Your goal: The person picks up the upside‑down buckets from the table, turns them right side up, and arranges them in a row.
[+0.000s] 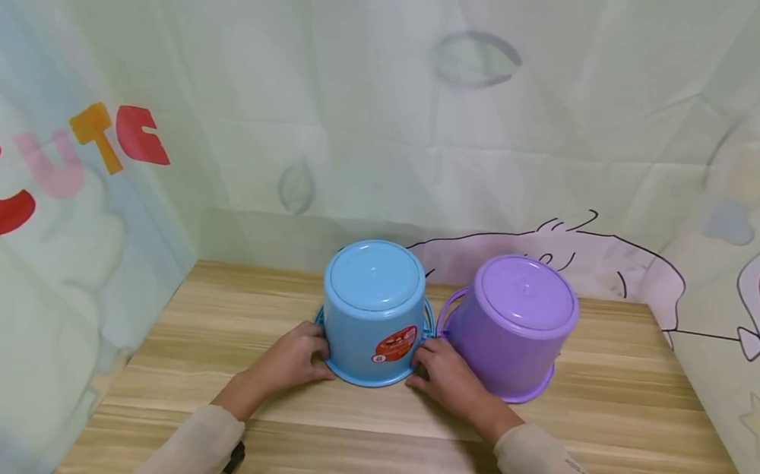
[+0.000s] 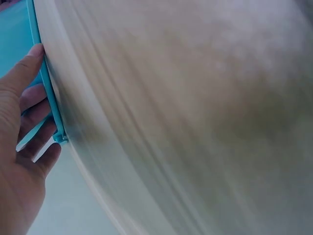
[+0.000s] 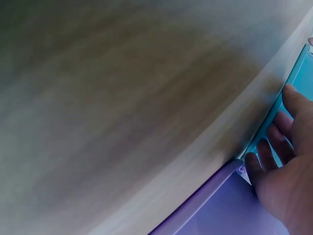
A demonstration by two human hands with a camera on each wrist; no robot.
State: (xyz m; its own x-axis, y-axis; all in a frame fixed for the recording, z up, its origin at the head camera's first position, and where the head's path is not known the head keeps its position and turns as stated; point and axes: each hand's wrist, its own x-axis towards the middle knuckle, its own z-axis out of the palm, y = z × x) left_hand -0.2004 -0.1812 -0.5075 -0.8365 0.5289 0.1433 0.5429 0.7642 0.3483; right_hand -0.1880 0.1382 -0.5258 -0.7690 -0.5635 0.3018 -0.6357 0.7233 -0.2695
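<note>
1. Blue plastic, and it's bottom-up: the blue bucket (image 1: 364, 331) stands mouth-down on the wood-grain bench (image 1: 359, 456), its base (image 1: 376, 276) facing up, a red label (image 1: 395, 344) on the near side.
2. Left hand (image 1: 293, 354) on the left flank, thumb at the rim (image 1: 367, 382), fingers curled against the wall: it grips low.
3. Right hand (image 1: 452, 379) mirrors it on the other flank, thumb at the rim, fingers bent in round the side.
4. Just beside the right hand, there's the purple bucket (image 1: 507, 348), also inverted; whether the two rims touch, I can't tell.
5. And the handling? Probably light, fairly stiff, the smooth wall a touch slippery. The rim looks the surest hold, both sides at once; the blue handle (image 1: 430, 320) would likely swing.
</note>
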